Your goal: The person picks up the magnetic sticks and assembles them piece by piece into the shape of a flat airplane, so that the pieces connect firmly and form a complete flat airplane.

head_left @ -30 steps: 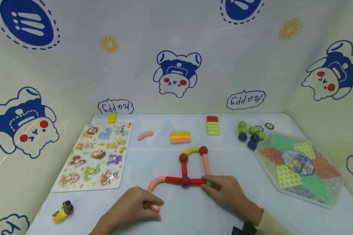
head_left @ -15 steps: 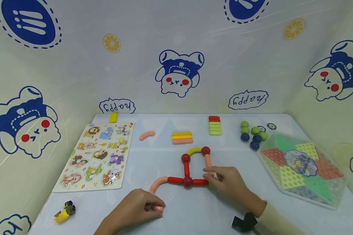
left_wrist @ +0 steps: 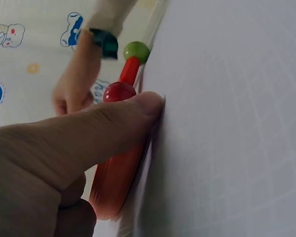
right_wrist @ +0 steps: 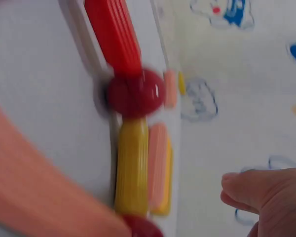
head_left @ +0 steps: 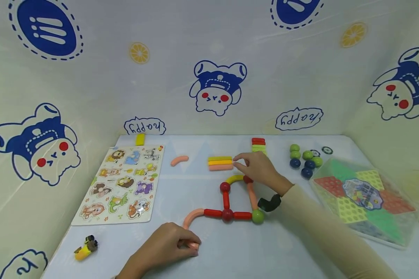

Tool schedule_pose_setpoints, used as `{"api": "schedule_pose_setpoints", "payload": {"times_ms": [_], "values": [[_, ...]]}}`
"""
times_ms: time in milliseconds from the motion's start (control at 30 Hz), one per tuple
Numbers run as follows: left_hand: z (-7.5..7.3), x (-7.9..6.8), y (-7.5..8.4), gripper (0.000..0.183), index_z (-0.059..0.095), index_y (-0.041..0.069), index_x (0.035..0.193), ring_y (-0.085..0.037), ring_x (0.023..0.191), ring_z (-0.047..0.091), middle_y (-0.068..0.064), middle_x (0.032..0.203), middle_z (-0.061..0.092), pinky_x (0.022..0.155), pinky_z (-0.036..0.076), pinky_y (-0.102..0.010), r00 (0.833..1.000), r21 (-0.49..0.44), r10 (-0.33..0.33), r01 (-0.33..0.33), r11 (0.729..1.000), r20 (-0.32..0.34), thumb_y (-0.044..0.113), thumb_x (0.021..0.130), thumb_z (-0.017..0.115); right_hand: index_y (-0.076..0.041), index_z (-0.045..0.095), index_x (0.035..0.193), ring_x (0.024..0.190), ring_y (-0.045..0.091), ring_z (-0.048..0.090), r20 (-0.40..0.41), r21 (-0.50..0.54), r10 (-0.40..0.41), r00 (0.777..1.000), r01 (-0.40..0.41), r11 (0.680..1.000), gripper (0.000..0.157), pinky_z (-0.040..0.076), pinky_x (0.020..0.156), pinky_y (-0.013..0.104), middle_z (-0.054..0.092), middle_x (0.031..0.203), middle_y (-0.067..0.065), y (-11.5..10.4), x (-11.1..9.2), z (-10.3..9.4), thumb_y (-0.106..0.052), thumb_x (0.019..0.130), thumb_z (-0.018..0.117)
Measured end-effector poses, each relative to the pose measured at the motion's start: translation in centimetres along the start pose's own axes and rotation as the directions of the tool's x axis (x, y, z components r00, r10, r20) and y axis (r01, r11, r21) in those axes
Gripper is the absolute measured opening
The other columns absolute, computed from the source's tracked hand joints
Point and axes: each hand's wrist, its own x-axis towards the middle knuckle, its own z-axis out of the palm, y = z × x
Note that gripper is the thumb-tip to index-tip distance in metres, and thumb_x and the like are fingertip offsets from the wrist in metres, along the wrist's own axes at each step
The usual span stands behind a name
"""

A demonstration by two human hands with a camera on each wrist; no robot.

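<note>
A figure of magnetic rods and balls lies on the table in the head view. It has red rods [head_left: 213, 213], a yellow curved rod [head_left: 234, 178], red balls [head_left: 227, 215] and a green ball [head_left: 257, 216]. A curved pink rod [head_left: 192, 217] runs from its left end toward my left hand [head_left: 169, 246], which pinches a pink rod end [head_left: 194, 246]; the fingers hide how these pink parts join. My right hand [head_left: 260, 167] hovers beside the stacked yellow, orange and pink rods [head_left: 220, 163], thumb and forefinger slightly apart, nothing visible between them.
An animal puzzle board [head_left: 120, 186] lies left, a small yellow toy [head_left: 86, 248] in front of it. One curved pink rod [head_left: 179, 160] sits behind. Red and green rods [head_left: 258, 142], green and blue balls [head_left: 307, 173] and a clear plastic box [head_left: 366, 201] are at right.
My right hand has left the figure's green ball and moved away across the table to the stacked rods, uncovering the ball. My left hand keeps hold of the pink rod.
</note>
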Motion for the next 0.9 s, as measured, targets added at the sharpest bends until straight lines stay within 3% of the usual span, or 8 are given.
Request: {"api": "schedule_pose_setpoints", "payload": {"times_ms": [200,333,567,733,900], "values": [[0.6,0.5,0.3,0.011,0.072,0.032,0.092,0.011,0.06,0.045,0.032,0.075,0.057,0.057,0.039,-0.013,0.999,-0.005,0.004,-0.003,1.0,0.035,0.036,0.082,0.071,-0.021,0.069,0.11,0.055,0.02,0.042,-0.038,-0.015,0.183,0.982,-0.184,0.983,0.027,0.035,0.048,0.029,0.045,0.058,0.002,5.5,-0.8,-0.2,-0.032,0.086,0.068],[0.1,0.2,0.2,0.01,0.072,0.034,0.091,0.011,0.061,0.046,0.033,0.075,0.056,0.059,0.04,-0.014,1.0,0.008,-0.012,0.012,1.0,0.021,0.035,0.081,0.072,-0.019,0.067,0.114,0.054,0.02,0.042,-0.058,-0.035,0.22,0.974,-0.222,0.974,0.029,0.034,0.048,0.03,0.045,0.06,0.003,7.7,-0.9,-0.6,-0.031,0.087,0.066],[-0.5,-0.2,0.1,0.011,0.072,0.032,0.091,0.01,0.06,0.047,0.032,0.075,0.058,0.059,0.04,-0.014,1.0,-0.002,0.005,-0.005,1.0,0.01,0.034,0.08,0.073,-0.018,0.064,0.118,0.06,0.021,0.047,0.018,-0.02,0.276,0.961,-0.275,0.961,0.035,0.04,0.05,0.03,0.051,0.068,0.005,9.4,-0.2,-0.6,-0.036,0.087,0.065],[-0.2,0.0,0.1,0.011,0.072,0.031,0.092,0.011,0.061,0.047,0.031,0.076,0.058,0.059,0.041,-0.012,0.999,-0.015,0.032,-0.032,0.999,0.004,0.033,0.081,0.073,-0.021,0.066,0.11,0.066,0.022,0.047,0.058,-0.014,0.274,0.96,-0.273,0.962,0.029,0.039,0.055,0.032,0.051,0.07,0.006,10.3,0.0,-0.8,-0.038,0.085,0.067],[-0.1,0.1,0.0,0.01,0.072,0.032,0.091,0.012,0.061,0.046,0.031,0.075,0.058,0.058,0.04,-0.012,1.0,-0.018,0.028,-0.028,0.999,0.003,0.032,0.081,0.073,-0.019,0.068,0.11,0.065,0.021,0.046,0.1,-0.006,0.282,0.954,-0.283,0.959,0.034,0.038,0.054,0.031,0.05,0.068,0.005,10.5,-0.3,-1.0,-0.04,0.083,0.069]]}}
